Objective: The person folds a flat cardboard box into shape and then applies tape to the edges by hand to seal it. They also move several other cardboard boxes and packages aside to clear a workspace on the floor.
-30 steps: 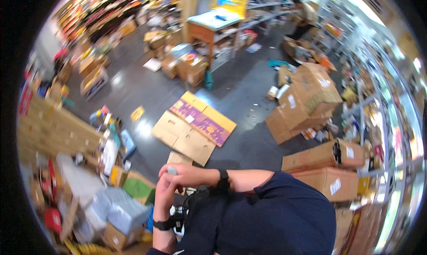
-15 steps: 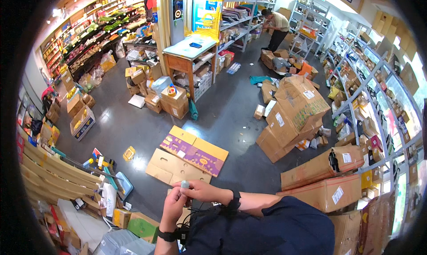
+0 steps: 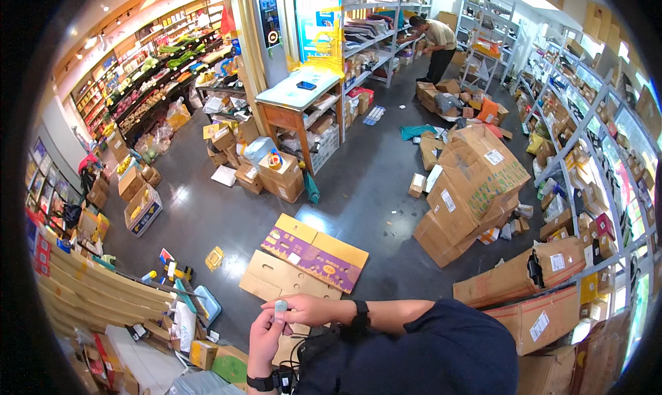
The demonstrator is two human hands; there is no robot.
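Desk: What do the hands hold, and where?

Operator: From my remote seat, I see a small pale piece (image 3: 281, 306) at the centre of my clock, at the fingertips in front of the body. The right hand (image 3: 307, 311) pinches it; the left hand (image 3: 264, 336) meets it with fingers curled, though I cannot tell whether they grip too.

Desk: Why hold it so?

Operator: Its small size probably calls for fingertips, and meeting hands likely keep it steady. At one o'clock a flattened carton (image 3: 310, 254) lies on the dark floor (image 3: 376, 157), perhaps opened out so it sits flat.

Desk: And the room?

Operator: At twelve, a wooden-sided surface (image 3: 279, 98) carries a flat dark device (image 3: 306, 85), laid on its pale top, I judge, to stay off the crowded floor. Produce racks (image 3: 158, 71) line eleven. At one, well apart, a co-worker (image 3: 439, 43) bends beside shelving. At two, a bulky brown box (image 3: 476, 167) stands before parcel-filled metal shelves (image 3: 586, 147).
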